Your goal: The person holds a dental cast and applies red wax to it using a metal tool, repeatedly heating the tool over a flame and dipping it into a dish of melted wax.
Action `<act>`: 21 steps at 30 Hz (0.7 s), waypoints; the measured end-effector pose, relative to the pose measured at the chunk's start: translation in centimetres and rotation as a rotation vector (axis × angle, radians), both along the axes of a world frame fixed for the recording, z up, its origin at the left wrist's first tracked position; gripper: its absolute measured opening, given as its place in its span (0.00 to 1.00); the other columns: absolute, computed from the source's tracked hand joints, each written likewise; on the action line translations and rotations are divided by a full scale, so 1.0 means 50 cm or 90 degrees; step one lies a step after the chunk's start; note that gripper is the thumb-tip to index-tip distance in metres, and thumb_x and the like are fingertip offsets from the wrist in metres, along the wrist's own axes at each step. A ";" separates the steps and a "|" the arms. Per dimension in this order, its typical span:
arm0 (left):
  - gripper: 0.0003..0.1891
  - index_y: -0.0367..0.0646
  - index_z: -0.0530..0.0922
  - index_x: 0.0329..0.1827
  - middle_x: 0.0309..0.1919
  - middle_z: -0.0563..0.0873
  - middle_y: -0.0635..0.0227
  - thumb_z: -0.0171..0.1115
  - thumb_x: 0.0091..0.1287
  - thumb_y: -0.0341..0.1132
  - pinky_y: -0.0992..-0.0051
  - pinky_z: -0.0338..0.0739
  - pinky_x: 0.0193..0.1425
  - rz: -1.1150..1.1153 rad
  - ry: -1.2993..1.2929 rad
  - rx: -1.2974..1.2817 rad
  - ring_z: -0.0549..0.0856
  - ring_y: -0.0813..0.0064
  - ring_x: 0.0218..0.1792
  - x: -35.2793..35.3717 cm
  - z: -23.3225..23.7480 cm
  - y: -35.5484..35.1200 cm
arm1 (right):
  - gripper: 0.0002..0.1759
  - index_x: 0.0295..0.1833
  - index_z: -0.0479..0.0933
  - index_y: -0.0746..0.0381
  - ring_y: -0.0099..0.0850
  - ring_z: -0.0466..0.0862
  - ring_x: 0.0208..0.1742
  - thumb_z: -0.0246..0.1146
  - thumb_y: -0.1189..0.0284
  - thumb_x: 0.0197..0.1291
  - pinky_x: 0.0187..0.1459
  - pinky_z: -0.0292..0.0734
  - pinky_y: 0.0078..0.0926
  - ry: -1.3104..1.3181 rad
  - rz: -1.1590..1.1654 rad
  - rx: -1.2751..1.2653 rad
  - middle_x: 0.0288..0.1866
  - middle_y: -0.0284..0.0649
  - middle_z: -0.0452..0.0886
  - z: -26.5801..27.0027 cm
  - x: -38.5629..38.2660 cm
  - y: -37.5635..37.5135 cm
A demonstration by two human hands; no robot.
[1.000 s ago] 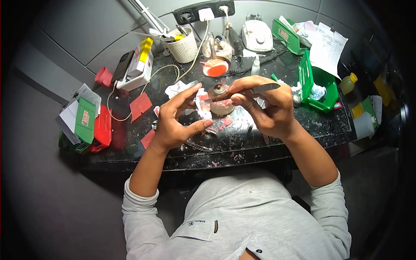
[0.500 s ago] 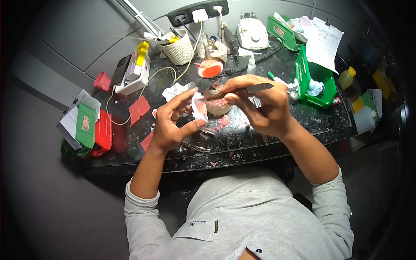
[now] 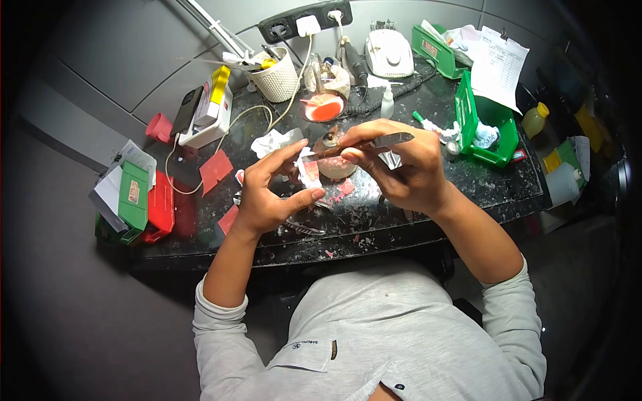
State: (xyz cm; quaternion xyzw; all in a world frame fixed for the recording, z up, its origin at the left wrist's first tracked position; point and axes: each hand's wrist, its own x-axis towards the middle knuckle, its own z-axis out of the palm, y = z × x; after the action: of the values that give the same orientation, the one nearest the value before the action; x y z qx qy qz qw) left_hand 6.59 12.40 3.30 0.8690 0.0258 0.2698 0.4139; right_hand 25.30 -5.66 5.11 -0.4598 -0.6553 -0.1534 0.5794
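My left hand is closed on a white plaster dental model with pink wax on it, held up between fingers and thumb above the bench. My right hand pinches a wax knife. Its broad metal blade points right, and its other end reaches left to the upper part of the model. Just behind, between the hands, stands a round pale pot spattered with pink, with a small metal-topped piece above it. Pink wax scraps lie below the pot.
Pink wax sheets and crumpled white paper lie on the dark, speckled bench. Behind are a dish of red wax, a woven cup of tools and a dropper bottle. Green bins stand right.
My right hand has shifted slightly left, and the tool's end now reaches the model. The model has turned a little in my left hand.
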 end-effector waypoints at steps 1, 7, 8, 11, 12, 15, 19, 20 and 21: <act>0.39 0.33 0.80 0.68 0.50 0.88 0.62 0.87 0.52 0.36 0.76 0.82 0.47 -0.001 0.000 0.001 0.85 0.80 0.40 0.000 -0.001 0.001 | 0.06 0.42 0.85 0.66 0.29 0.91 0.34 0.72 0.83 0.60 0.34 0.85 0.22 0.010 0.000 0.005 0.41 0.41 0.91 0.003 0.003 -0.003; 0.42 0.28 0.72 0.74 0.53 0.87 0.58 0.83 0.56 0.30 0.75 0.81 0.57 -0.055 -0.054 -0.209 0.87 0.76 0.49 0.004 -0.010 0.005 | 0.06 0.46 0.84 0.73 0.24 0.91 0.38 0.68 0.80 0.69 0.38 0.89 0.21 0.314 -0.038 0.016 0.38 0.42 0.90 0.013 0.028 -0.021; 0.43 0.27 0.68 0.75 0.56 0.86 0.55 0.81 0.58 0.28 0.73 0.80 0.61 -0.084 -0.058 -0.265 0.86 0.73 0.53 0.003 -0.008 0.007 | 0.06 0.46 0.84 0.73 0.24 0.90 0.37 0.68 0.80 0.69 0.38 0.89 0.21 0.324 -0.040 0.017 0.38 0.42 0.90 0.012 0.032 -0.020; 0.43 0.26 0.64 0.77 0.63 0.82 0.47 0.77 0.60 0.24 0.69 0.79 0.67 -0.140 -0.071 -0.353 0.85 0.67 0.60 0.003 0.005 0.008 | 0.05 0.45 0.84 0.73 0.23 0.90 0.37 0.69 0.80 0.69 0.38 0.88 0.20 0.324 -0.047 0.009 0.37 0.42 0.90 0.009 0.033 -0.021; 0.42 0.25 0.63 0.78 0.66 0.80 0.43 0.74 0.60 0.23 0.66 0.78 0.70 -0.164 -0.080 -0.385 0.84 0.64 0.63 0.003 0.008 0.009 | 0.05 0.45 0.84 0.72 0.23 0.90 0.37 0.69 0.79 0.68 0.38 0.87 0.19 0.315 -0.051 -0.001 0.37 0.42 0.90 0.008 0.032 -0.020; 0.42 0.24 0.61 0.78 0.68 0.78 0.38 0.70 0.60 0.23 0.64 0.77 0.72 -0.179 -0.092 -0.392 0.83 0.60 0.66 0.003 0.005 0.021 | 0.05 0.44 0.85 0.71 0.22 0.90 0.36 0.69 0.79 0.68 0.37 0.85 0.18 0.292 -0.055 -0.001 0.36 0.41 0.90 0.005 0.031 -0.016; 0.42 0.23 0.62 0.78 0.67 0.77 0.36 0.68 0.59 0.25 0.62 0.75 0.74 -0.173 -0.092 -0.398 0.82 0.58 0.67 0.002 0.009 0.023 | 0.05 0.44 0.85 0.70 0.22 0.90 0.35 0.70 0.78 0.68 0.36 0.84 0.17 0.308 -0.064 -0.027 0.35 0.40 0.90 0.007 0.027 -0.020; 0.42 0.23 0.61 0.78 0.67 0.77 0.35 0.68 0.59 0.26 0.61 0.75 0.74 -0.175 -0.085 -0.402 0.82 0.56 0.68 0.001 0.011 0.025 | 0.05 0.44 0.85 0.70 0.21 0.90 0.34 0.70 0.78 0.68 0.36 0.84 0.17 0.313 -0.066 -0.030 0.34 0.40 0.90 0.008 0.026 -0.021; 0.42 0.23 0.61 0.78 0.67 0.77 0.34 0.67 0.58 0.27 0.61 0.75 0.74 -0.177 -0.078 -0.406 0.81 0.55 0.68 0.001 0.012 0.025 | 0.05 0.44 0.85 0.70 0.21 0.89 0.34 0.70 0.78 0.68 0.36 0.83 0.17 0.318 -0.068 -0.033 0.33 0.40 0.90 0.009 0.026 -0.021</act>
State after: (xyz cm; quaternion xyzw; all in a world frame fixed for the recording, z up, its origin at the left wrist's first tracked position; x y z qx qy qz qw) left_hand 6.62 13.66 3.91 0.6734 -0.0347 0.2405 0.6982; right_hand 26.60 -6.70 5.56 -0.5319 -0.4705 -0.0487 0.7024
